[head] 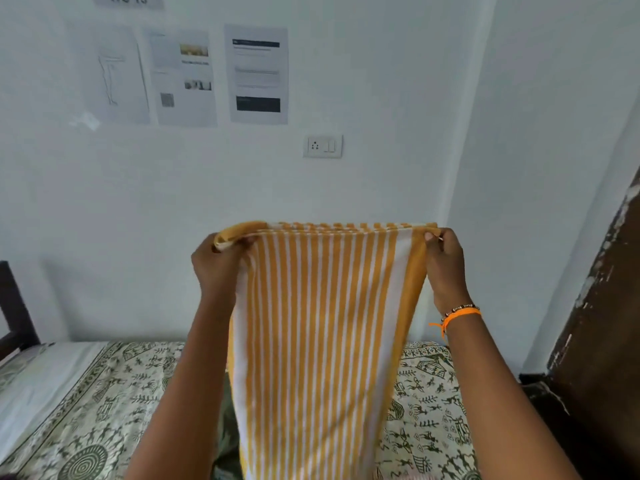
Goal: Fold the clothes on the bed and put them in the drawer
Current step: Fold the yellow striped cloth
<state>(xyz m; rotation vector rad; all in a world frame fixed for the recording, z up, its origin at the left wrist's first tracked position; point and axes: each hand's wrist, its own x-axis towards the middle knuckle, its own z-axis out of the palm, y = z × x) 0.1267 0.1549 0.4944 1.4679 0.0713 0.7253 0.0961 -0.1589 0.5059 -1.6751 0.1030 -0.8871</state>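
- The bed, under a printed sheet of small dark figures, runs across the lower part of the frame; a dark frame post stands at the left edge.
- The striped cloth, yellow and white, hangs from mid-frame down past the bottom centre, held up in the air over the bed. Its top edge looks doubled, with several layers bunched together.
- The left hand pinches the top left corner, fingers curled round a rolled lip of fabric.
- The right hand pinches the top right corner between thumb and fingers; an orange thread band sits on that wrist.
- A darker green garment shows in the gap beside the left forearm, lower centre; how it lies I cannot tell.
- No drawer is in view.
- Likely risks: with the layers gripped only at 2 corners, 1 layer could slip from a pinch and the fold would open or skew. Lowering it onto the green garment could wrinkle both, so the edges may no longer line up.
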